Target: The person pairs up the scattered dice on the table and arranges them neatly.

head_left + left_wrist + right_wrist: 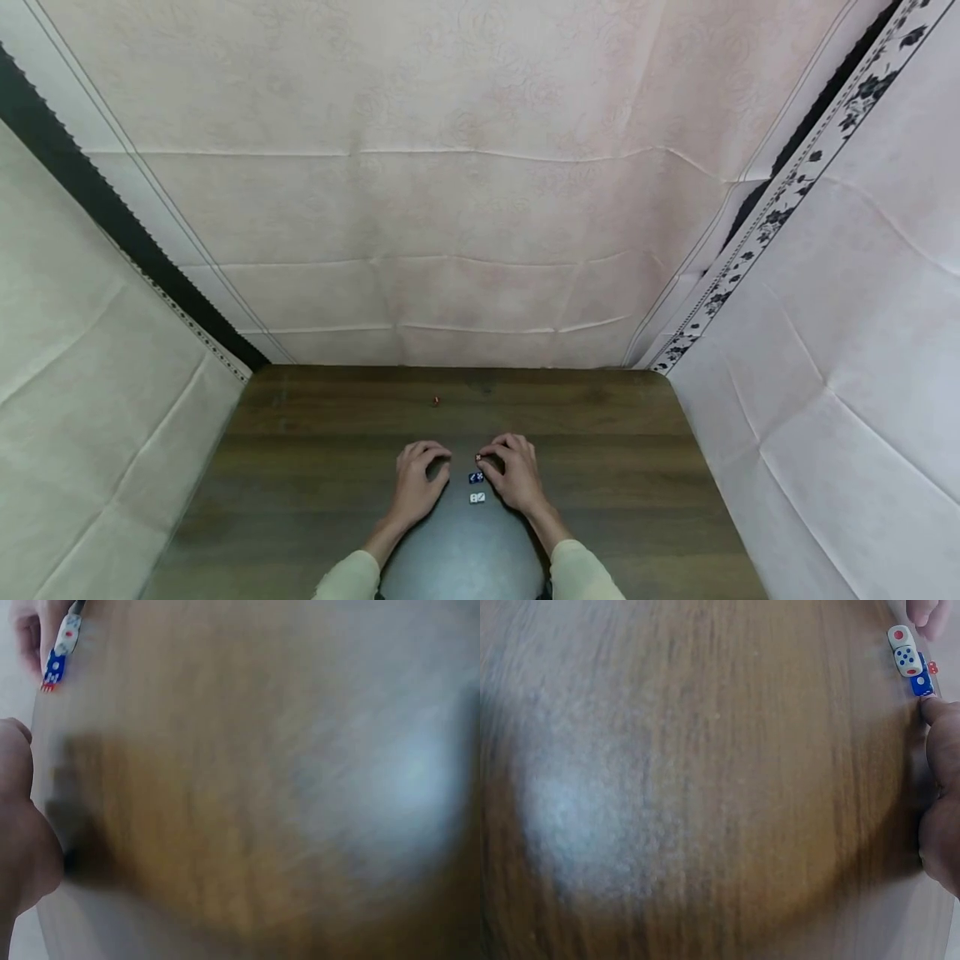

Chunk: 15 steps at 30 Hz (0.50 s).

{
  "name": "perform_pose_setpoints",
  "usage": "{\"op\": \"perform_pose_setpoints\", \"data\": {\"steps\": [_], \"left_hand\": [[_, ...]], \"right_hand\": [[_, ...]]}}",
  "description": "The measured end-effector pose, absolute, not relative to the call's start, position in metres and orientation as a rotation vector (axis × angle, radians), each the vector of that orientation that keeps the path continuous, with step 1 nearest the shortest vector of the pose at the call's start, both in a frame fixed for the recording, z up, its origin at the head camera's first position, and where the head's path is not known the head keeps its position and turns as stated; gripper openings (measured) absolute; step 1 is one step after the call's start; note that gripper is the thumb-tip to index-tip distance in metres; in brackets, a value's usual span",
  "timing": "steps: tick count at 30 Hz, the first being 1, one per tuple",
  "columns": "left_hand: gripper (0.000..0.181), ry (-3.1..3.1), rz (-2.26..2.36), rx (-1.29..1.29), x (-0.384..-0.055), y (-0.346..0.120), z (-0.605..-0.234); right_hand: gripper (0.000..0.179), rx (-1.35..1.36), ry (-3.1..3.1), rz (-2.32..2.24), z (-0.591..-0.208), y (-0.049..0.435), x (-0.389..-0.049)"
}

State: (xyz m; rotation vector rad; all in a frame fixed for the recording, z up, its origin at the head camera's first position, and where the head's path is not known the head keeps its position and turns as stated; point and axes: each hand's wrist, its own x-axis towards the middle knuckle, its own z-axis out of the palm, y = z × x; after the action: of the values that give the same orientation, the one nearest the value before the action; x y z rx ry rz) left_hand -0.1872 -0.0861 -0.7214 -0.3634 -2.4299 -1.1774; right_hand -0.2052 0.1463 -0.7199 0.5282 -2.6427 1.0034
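My right hand [517, 475] holds a small red die [477, 457] between thumb and index fingertips, at the far end of a short row of dice. Two blue dice [476, 477] sit side by side just nearer to me, and two white dice [477, 497] lie closest. In the right wrist view the red die [932, 667] shows beside the blue die [921, 681], close to the thumb. Across from it, my left hand [420, 483] rests on the table with thumb and index loosely curved, nothing visible between them.
Another red die [436, 401] lies alone farther back on the wooden table [315, 467]. Pale cloth hangs behind the table's far edge and on both sides. A bright reflection lies on the wood in both wrist views.
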Motion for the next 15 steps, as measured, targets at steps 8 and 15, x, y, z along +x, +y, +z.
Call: {"op": "perform_pose_setpoints", "data": {"steps": [8, 15], "left_hand": [[0.017, -2.453, -1.189, -0.267, -0.212, -0.095, -0.717], [0.017, -2.563, -1.21, -0.124, -0.241, -0.099, -0.708]], "right_hand": [[0.014, 0.538, -2.627, 0.999, -0.719, 0.147, -0.205], [0.013, 0.534, -2.643, 1.03, -0.72, 0.147, -0.206]]}}
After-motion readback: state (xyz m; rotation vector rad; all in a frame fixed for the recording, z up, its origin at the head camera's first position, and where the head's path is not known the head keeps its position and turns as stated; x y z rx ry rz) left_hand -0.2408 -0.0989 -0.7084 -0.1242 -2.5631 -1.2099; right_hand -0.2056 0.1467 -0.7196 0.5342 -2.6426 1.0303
